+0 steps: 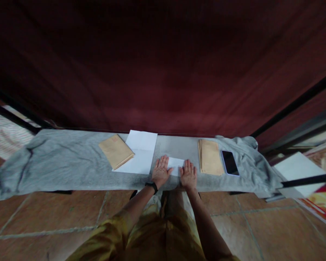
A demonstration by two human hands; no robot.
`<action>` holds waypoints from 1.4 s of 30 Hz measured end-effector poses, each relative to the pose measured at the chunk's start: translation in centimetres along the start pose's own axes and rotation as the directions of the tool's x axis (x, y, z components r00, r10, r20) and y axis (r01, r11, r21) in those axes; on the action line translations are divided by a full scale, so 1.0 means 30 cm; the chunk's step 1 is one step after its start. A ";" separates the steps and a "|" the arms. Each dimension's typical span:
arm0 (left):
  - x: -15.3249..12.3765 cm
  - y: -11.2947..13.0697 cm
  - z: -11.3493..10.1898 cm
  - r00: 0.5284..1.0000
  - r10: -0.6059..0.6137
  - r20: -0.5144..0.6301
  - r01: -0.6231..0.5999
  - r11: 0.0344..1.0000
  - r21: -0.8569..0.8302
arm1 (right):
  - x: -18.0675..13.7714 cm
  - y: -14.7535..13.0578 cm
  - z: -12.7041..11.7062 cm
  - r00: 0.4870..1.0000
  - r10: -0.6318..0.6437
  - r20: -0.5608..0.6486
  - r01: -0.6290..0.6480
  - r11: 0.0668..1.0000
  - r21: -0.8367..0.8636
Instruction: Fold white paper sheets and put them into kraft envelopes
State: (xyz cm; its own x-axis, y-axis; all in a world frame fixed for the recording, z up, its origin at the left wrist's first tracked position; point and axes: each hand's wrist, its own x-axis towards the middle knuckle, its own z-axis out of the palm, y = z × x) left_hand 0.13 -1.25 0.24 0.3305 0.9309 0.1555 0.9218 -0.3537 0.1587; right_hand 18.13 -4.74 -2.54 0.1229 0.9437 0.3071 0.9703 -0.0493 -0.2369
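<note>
The bare left hand (pixel 160 173) lies palm down, fingers extended, thumb angled inward. The bare right hand (pixel 189 175) mirrors it. Both bare forearms (pixel 140 204) converge forward.

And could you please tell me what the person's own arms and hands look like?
The left hand and right hand are bare, with ungloved fingers. A dark band, perhaps a watch, circles the left wrist; none shows on the right. Mustard-yellow sleeves leave the forearms uncovered.
</note>
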 end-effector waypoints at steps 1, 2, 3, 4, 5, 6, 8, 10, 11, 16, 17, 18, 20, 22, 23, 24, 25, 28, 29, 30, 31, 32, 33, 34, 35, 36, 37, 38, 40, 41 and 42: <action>0.000 0.000 0.001 1.000 -0.001 0.008 0.001 1.000 -0.001 | -0.001 0.000 -0.002 1.000 -0.001 -0.003 0.001 1.000 0.001; 0.000 0.000 0.001 1.000 -0.002 0.015 0.002 1.000 -0.002 | -0.001 0.000 -0.004 1.000 -0.001 -0.005 0.001 1.000 0.003; 0.001 0.000 0.001 1.000 -0.004 0.021 0.004 1.000 -0.002 | -0.001 -0.001 -0.006 1.000 0.005 -0.006 -0.005 1.000 0.004; 0.001 0.001 0.000 1.000 -0.006 0.027 0.006 1.000 -0.002 | 0.001 -0.003 -0.009 1.000 0.017 -0.007 -0.017 1.000 0.005; 0.001 0.002 -0.001 0.999 -0.009 0.031 0.009 1.000 0.000 | 0.003 -0.007 -0.013 0.999 0.031 -0.007 -0.031 1.000 0.005; 0.002 0.003 -0.003 0.999 -0.013 0.035 0.012 1.000 0.002 | 0.005 -0.012 -0.016 0.999 0.040 -0.007 -0.040 0.999 0.004; 0.003 0.006 -0.006 0.999 -0.018 0.042 0.017 1.000 0.004 | 0.008 -0.026 -0.022 1.000 0.022 0.000 -0.022 1.000 0.008; 0.004 0.008 -0.008 0.999 -0.018 0.049 0.018 1.000 0.004 | 0.006 -0.045 -0.023 0.998 -0.054 0.017 0.053 0.998 0.023; 0.004 0.010 -0.008 0.999 -0.018 0.050 0.018 1.000 0.003 | 0.002 -0.054 -0.021 0.995 -0.096 0.025 0.095 0.995 0.032; 0.005 0.018 -0.008 0.999 -0.023 0.039 0.023 1.000 0.005 | -0.026 -0.076 -0.002 0.988 -0.155 0.002 0.155 0.988 0.012; 0.005 0.020 -0.009 0.999 -0.019 0.038 0.019 1.000 0.007 | -0.029 -0.077 0.000 0.989 -0.147 -0.008 0.147 0.989 0.000; 0.005 0.022 -0.011 0.999 -0.011 0.038 0.011 1.000 0.008 | -0.031 -0.077 0.002 0.990 -0.140 -0.016 0.139 0.990 -0.011; 0.006 0.025 -0.017 0.999 0.016 0.042 -0.017 1.000 0.011 | -0.033 -0.076 0.004 0.991 -0.131 -0.027 0.130 0.991 -0.028; 0.007 0.028 -0.023 0.998 0.052 0.046 -0.053 0.999 0.014 | -0.033 -0.076 0.003 0.991 -0.132 -0.027 0.131 0.991 -0.036; 0.008 0.029 -0.026 0.996 0.069 0.048 -0.070 0.997 0.016 | -0.034 -0.076 0.002 0.991 -0.131 -0.025 0.130 0.991 -0.039; 0.008 0.030 -0.028 0.995 0.085 0.050 -0.086 0.996 0.018 | -0.034 -0.076 0.001 0.991 -0.130 -0.021 0.129 0.991 -0.040; 0.009 0.031 -0.030 0.994 0.096 0.051 -0.097 0.995 0.020 | -0.034 -0.077 0.000 0.991 -0.130 -0.017 0.129 0.991 -0.042; 0.009 0.033 -0.032 0.992 0.111 0.051 -0.113 0.993 0.031 | -0.033 -0.079 -0.005 0.991 -0.130 -0.011 0.130 0.991 -0.041; 0.009 0.034 -0.032 0.992 0.113 0.049 -0.115 0.993 0.036 | -0.033 -0.080 -0.006 0.991 -0.130 -0.012 0.130 0.991 -0.039; 0.009 0.034 -0.032 0.992 0.115 0.047 -0.117 0.992 0.039 | -0.032 -0.081 -0.008 0.992 -0.128 -0.014 0.128 0.991 -0.035; 0.008 0.035 -0.032 0.992 0.117 0.044 -0.119 0.992 0.043 | -0.032 -0.083 -0.009 0.992 -0.124 -0.015 0.124 0.992 -0.031; 0.008 0.035 -0.031 0.992 0.122 0.043 -0.124 0.991 0.045 | -0.032 -0.084 -0.010 0.993 -0.118 -0.016 0.117 0.993 -0.027; 0.007 0.035 -0.030 0.991 0.128 0.042 -0.130 0.990 0.046 | -0.032 -0.086 -0.010 0.994 -0.111 -0.015 0.111 0.994 -0.024; 0.007 0.035 -0.029 0.990 0.135 0.042 -0.137 0.989 0.047 | -0.032 -0.087 -0.010 0.994 -0.106 -0.012 0.105 0.994 -0.021; 0.008 0.035 -0.028 0.989 0.144 0.044 -0.146 0.988 0.048 | -0.032 -0.088 -0.010 0.995 -0.099 -0.008 0.099 0.995 -0.020; 0.008 0.034 -0.026 0.987 0.153 0.046 -0.155 0.987 0.048 | -0.032 -0.090 -0.011 0.996 -0.094 -0.003 0.094 0.995 -0.020; 0.009 0.034 -0.024 0.985 0.163 0.049 -0.165 0.985 0.048 | -0.032 -0.091 -0.011 0.996 -0.089 0.001 0.089 0.996 -0.021; 0.011 0.034 -0.022 0.984 0.172 0.051 -0.175 0.983 0.048 | -0.032 -0.092 -0.011 0.996 -0.085 0.006 0.085 0.996 -0.021; 0.012 0.034 -0.017 0.980 0.191 0.052 -0.194 0.980 0.046 | -0.032 -0.094 -0.013 0.997 -0.078 0.014 0.079 0.997 -0.019; 0.012 0.033 -0.014 0.978 0.201 0.050 -0.203 0.978 0.045 | -0.032 -0.095 -0.014 0.997 -0.076 0.016 0.077 0.997 -0.018; 0.011 0.033 -0.012 0.976 0.211 0.048 -0.213 0.976 0.043 | -0.031 -0.095 -0.015 0.997 -0.075 0.017 0.075 0.997 -0.016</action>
State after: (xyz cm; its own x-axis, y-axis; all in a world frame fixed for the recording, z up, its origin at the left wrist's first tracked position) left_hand 1.08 -1.34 0.81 0.5268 0.8387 0.1381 0.8382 -0.5396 0.0795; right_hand 15.34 -5.64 -1.73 0.0465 0.9503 0.3079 0.9800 0.0163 -0.1985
